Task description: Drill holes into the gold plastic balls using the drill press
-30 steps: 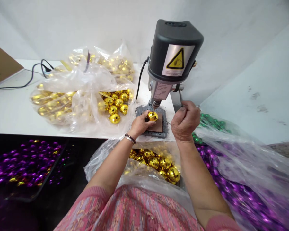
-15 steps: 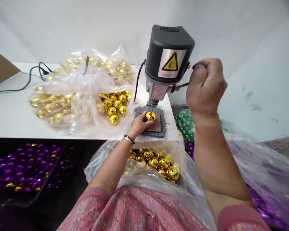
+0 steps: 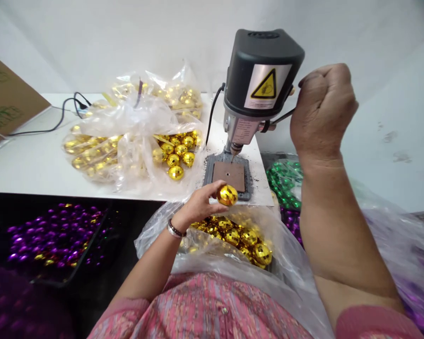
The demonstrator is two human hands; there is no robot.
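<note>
The left hand [image 3: 205,203] pinches 1 gold ball [image 3: 228,195] just to the near side of the brown board [image 3: 236,180], while the right hand [image 3: 324,110] closes fist-tight round the lever [image 3: 285,116].

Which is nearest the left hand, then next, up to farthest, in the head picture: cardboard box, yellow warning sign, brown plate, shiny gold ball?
1. Gold ball: held by the left hand.
2. Brown plate: just beyond the ball, under the drill.
3. Warning sign: higher up, to the right.
4. Cardboard box: far over at the left edge.
</note>
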